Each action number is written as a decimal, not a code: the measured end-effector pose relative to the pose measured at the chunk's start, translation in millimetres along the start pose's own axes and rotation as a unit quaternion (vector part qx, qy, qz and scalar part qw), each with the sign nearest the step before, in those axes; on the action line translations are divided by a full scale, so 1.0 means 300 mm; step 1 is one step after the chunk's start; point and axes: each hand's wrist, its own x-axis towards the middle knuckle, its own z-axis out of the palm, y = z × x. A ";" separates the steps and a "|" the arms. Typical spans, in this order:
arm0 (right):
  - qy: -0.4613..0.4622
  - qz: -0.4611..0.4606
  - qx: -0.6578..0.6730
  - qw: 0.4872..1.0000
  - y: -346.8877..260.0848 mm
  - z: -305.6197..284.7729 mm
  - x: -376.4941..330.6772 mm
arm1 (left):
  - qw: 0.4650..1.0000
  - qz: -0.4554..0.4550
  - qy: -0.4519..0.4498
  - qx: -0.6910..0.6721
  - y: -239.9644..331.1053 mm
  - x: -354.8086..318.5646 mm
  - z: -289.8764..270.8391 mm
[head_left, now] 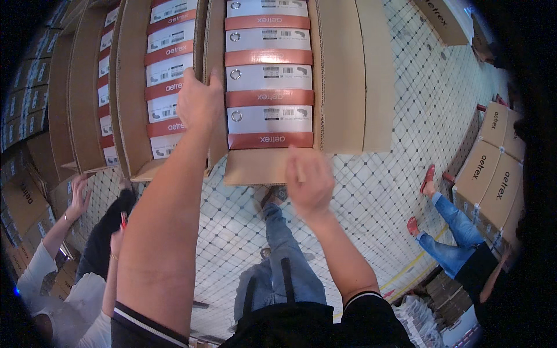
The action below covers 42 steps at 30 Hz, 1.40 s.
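In front of me stands an open cardboard carton with a row of white and orange shoe boxes inside, their labelled ends facing up. My left hand is closed over the carton's left upright flap, where it meets the neighbouring carton. My right hand is over the right corner of the near end flap, its fingers curled but smeared by motion. Whether they grip the flap cannot be made out. To the left, a second open carton holds similar shoe boxes.
Further left is a third open carton. A co-worker's hand is near its end, at lower left. Stacked closed cartons stand at right, beside another person in jeans. Tiled floor lies below.
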 end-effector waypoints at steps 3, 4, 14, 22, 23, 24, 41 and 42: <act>0.062 0.018 -0.087 0.994 0.077 0.026 0.225 | 1.000 0.008 0.007 -0.001 0.005 -0.001 0.003; 0.075 0.036 -0.110 0.990 0.101 0.055 0.284 | 1.000 0.005 0.012 0.005 0.006 -0.001 0.004; -0.126 0.259 0.068 0.955 0.346 0.011 0.391 | 0.999 -0.009 0.010 0.033 0.017 -0.001 0.005; -0.131 0.278 0.068 0.949 0.414 0.029 0.373 | 0.999 -0.020 0.001 0.043 0.017 0.004 0.000; -0.120 0.269 0.075 0.953 0.411 0.026 0.372 | 0.999 -0.022 -0.001 0.041 0.015 0.005 -0.002; -0.130 0.274 0.082 0.949 0.409 0.024 0.375 | 0.999 -0.022 -0.004 0.038 0.013 0.010 -0.004; -0.165 0.317 -0.002 0.934 0.376 0.035 0.382 | 0.997 -0.002 -0.051 0.052 -0.070 0.055 -0.017; -0.162 0.322 -0.007 0.933 0.368 0.038 0.382 | 0.997 0.000 -0.051 0.053 -0.063 0.058 -0.016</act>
